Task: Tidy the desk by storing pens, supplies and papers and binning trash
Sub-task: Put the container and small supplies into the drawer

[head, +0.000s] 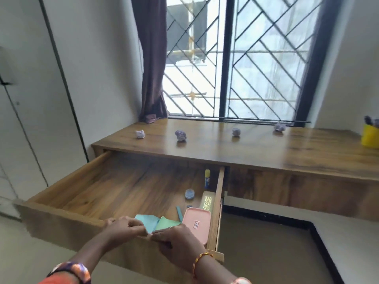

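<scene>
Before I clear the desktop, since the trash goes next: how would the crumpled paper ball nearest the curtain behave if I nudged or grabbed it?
The crumpled paper ball looks very light, so a nudge would probably send it skidding or rolling unevenly across the smooth desk top. Its creased lumpy shape suggests it would squash slightly, not break.

Wooden desk (256,152) with four crumpled paper balls (181,136) and a yellow pen holder (369,136) on top.

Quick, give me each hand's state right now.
Left hand: fingers curled, pinching the blue paper at the drawer's front edge.
Right hand: fingers curled over the green paper, apparently holding it.
</scene>
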Available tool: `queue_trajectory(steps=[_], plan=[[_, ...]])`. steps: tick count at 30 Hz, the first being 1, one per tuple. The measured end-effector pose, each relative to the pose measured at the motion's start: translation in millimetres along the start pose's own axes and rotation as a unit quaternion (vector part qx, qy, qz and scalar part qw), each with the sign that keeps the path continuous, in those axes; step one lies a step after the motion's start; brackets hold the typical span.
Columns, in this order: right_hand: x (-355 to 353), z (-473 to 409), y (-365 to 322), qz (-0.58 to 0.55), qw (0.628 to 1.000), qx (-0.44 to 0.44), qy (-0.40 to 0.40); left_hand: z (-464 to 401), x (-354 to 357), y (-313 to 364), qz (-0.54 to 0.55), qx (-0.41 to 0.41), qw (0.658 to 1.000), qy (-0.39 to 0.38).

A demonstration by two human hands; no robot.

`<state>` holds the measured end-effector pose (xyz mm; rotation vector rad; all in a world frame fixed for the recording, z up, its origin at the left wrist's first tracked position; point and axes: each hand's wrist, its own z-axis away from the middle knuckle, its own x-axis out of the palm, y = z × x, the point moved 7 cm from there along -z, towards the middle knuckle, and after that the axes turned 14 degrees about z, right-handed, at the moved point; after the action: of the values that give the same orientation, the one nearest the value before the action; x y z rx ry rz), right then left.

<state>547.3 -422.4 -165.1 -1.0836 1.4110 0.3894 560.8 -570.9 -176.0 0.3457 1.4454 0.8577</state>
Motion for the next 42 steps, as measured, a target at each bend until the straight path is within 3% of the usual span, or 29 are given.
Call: queue_trajectory(steps=[3,8,20,31,42], plan=[[-3.2,5.2,2.0,-0.020,0.999,0.035,0.030,9.8,4.7,8.2,0.002,-0.001,0.998,-0.068],[-11.5,6.0,1.8,-0.046,0.996,0.053,0.053,4.2,6.6,3.2,-0.147,0.029,0.988,-0.032],[-0.5,-3.5,28.0,-0.120,0.978,0.172,0.001,-9.6,8.5,-1.6,-0.170,0.022,0.979,-0.111],[2.8,-3.1,13.5,-0.032,0.952,0.305,0.016,-3.3,12.3,-3.8,-0.205,0.136,0.959,-0.140],[4.1,1.5,-4.3,0.055,0.909,0.404,0.091,-9.6,11.4,-2.9,-0.254,0.236,0.907,-0.241]])
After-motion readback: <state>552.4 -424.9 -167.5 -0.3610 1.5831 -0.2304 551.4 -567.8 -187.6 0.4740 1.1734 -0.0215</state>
